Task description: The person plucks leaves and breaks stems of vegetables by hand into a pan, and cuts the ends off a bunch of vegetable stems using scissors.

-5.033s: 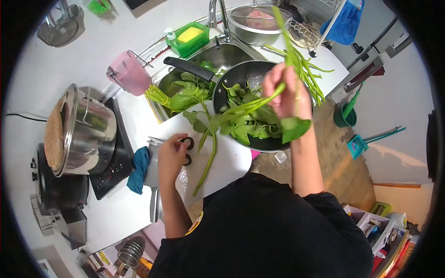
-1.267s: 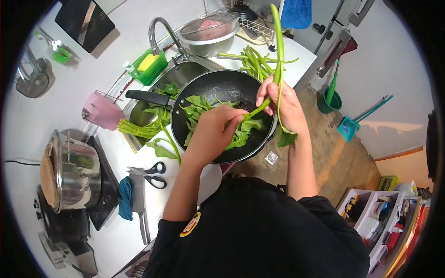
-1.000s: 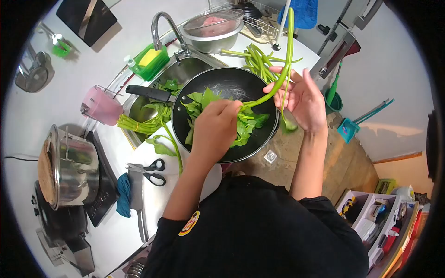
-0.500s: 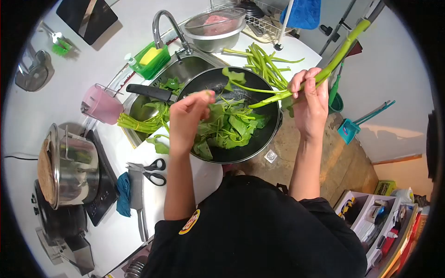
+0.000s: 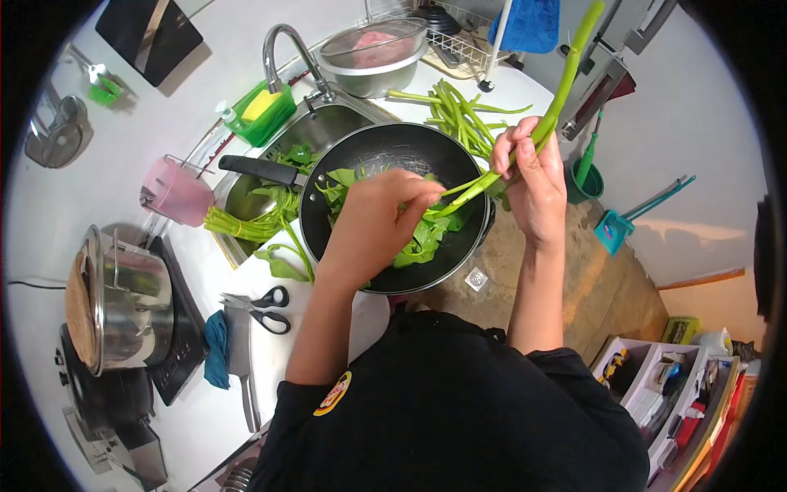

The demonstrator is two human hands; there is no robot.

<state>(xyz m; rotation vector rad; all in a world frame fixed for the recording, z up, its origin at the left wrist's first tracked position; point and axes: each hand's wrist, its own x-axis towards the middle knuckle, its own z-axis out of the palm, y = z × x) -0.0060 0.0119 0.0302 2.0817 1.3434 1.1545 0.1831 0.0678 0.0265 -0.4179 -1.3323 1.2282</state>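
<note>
Over the black pan [image 5: 393, 289], my left hand [image 5: 379, 215] pinches the thin lower end of a green stem near its fingertips. My right hand [image 5: 531, 176] is closed around the thick green stem [image 5: 566, 78], which points up and to the right. Loose green leaves [image 5: 422, 246] lie in the pan below my hands. More bare stems [image 5: 459, 115] rest on the counter behind the pan. A tied bunch of greens [image 5: 246, 223] lies in the sink at the pan's left.
Black-handled scissors [image 5: 270, 310] and a cleaver [image 5: 239, 348] lie on the counter beside a blue cloth [image 5: 216, 348]. A steel pot [image 5: 135, 303] stands at the left. Behind are the faucet [image 5: 287, 37] and a covered bowl [image 5: 373, 78].
Since half a second ago, my left hand has come right from above the pan's left side to the stem's lower end. My right hand keeps its hold, with the stem now tilted more upright.
</note>
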